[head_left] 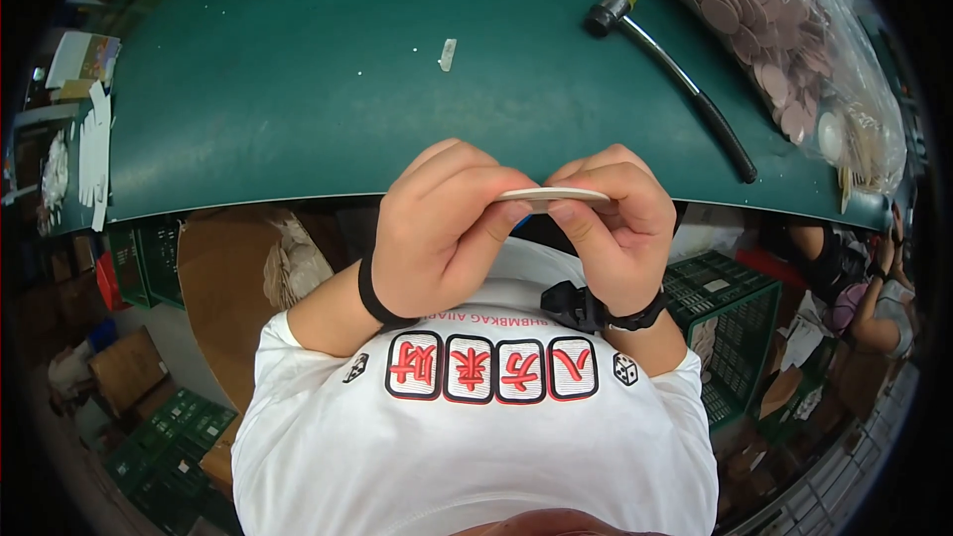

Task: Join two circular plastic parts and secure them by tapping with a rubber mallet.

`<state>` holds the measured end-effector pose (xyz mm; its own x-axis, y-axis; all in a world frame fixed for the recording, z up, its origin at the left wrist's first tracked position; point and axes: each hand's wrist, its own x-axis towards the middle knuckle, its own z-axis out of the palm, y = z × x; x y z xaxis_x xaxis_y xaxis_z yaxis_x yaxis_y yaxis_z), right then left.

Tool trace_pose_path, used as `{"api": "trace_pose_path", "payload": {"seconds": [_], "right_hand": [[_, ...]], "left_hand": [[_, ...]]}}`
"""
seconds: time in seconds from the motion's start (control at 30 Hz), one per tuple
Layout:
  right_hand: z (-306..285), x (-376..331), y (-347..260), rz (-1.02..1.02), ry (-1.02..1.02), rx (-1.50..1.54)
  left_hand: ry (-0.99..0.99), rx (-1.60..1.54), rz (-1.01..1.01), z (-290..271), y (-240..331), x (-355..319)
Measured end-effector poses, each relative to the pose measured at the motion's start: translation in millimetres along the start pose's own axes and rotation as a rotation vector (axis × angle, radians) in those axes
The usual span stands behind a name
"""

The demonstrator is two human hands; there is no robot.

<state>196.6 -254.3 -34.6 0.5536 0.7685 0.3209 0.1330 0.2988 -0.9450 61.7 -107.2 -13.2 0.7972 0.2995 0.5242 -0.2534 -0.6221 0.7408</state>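
A thin, pale disc (552, 195) is held edge-on between my two hands, close to the front edge of the green table (288, 109). My left hand (437, 228) pinches its left end between thumb and fingers. At the other end, my right hand (625, 223) grips it the same way, with the thumb underneath and the fingers over the top. The disc's flat faces are mostly out of sight from this angle.
A mallet (685, 79) with a black and yellow head lies on the table to the right. Beyond it is a clear plastic bag (774, 30) of pinkish discs. White strips (95, 159) lie at the left end. Green crates (725, 328) and a cardboard box (218, 288) stand below the table.
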Motion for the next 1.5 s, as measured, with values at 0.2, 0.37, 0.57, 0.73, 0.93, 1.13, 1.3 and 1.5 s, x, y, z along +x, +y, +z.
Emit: {"api": "trace_pose_path", "payload": {"seconds": [0.2, 0.37, 0.57, 0.73, 0.93, 1.13, 1.3, 1.5], "right_hand": [[12.5, -6.7, 8.8, 0.065, 0.126, -0.003], [13.2, -0.7, 13.5, 0.162, 0.136, 0.259], [8.5, 3.6, -0.7, 0.312, 0.051, 0.304], [0.1, 5.8, 5.4, 0.270, -0.022, 0.224], [0.2, 2.7, 14.7, 0.200, -0.056, -0.044], [10.9, 0.0, 23.2, 0.166, 0.062, -0.032], [2.5, 6.8, 10.6, 0.277, 0.028, 0.163], [-71.5, 22.3, -17.2, -0.139, 0.069, -1.310]], "left_hand": [[0.093, 0.072, -0.064, 9.4, 4.5, -1.3], [0.067, -0.004, -0.184, 6.4, -3.0, -0.7], [0.046, -0.298, -0.420, 3.6, -12.4, -8.0], [-0.004, -0.092, -0.284, 1.7, -3.5, -1.9], [0.013, 0.166, -0.164, 9.6, -0.3, -2.6], [-0.035, 0.133, -0.205, -0.8, -3.0, 4.5], [0.118, -0.395, -0.537, 0.2, -12.1, 1.0], [0.187, -0.485, -0.681, -31.7, -38.1, -7.0]]}}
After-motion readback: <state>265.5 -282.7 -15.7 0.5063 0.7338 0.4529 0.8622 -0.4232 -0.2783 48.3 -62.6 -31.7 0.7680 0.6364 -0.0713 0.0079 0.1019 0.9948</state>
